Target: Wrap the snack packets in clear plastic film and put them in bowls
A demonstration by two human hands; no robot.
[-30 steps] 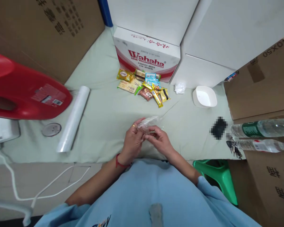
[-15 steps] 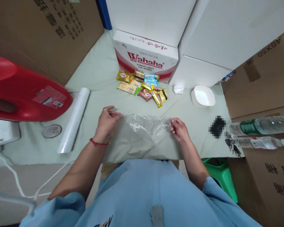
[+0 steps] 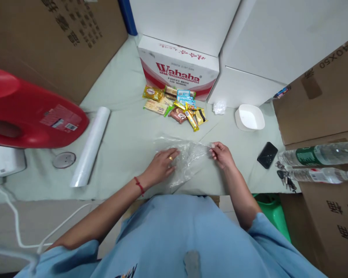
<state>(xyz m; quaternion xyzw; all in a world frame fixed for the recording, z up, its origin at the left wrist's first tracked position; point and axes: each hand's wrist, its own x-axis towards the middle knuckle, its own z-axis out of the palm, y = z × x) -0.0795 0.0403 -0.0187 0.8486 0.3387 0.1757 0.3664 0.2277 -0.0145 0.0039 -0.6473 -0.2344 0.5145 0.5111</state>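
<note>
A clear plastic bag [image 3: 188, 158], thin and crumpled, lies across the near middle of the cloth-covered table. My right hand [image 3: 220, 154] pinches its right end between thumb and fingers. Palm down, my left hand [image 3: 162, 164] rests on the bag's left part with the fingers stretched out and slightly apart; it does not grip the film. Beyond the bag, a heap of wrapped snacks [image 3: 178, 115] in yellow, brown and blue packets lies before a Wahaba-style white and red carton [image 3: 178, 73].
On the left are a roll of plastic film [image 3: 91, 148], a red jug [image 3: 34, 112] and a round disc [image 3: 64, 160]. To the right stand a white bowl [image 3: 249, 117], a black phone [image 3: 267, 155], keys [image 3: 285, 179] and plastic bottles [image 3: 321, 154]. Cardboard boxes [image 3: 321, 88] flank the table.
My left hand has moved right and toward me, from beside the bag's left end onto the film, turning palm down. My right hand keeps its pinch, nearly unmoved.
</note>
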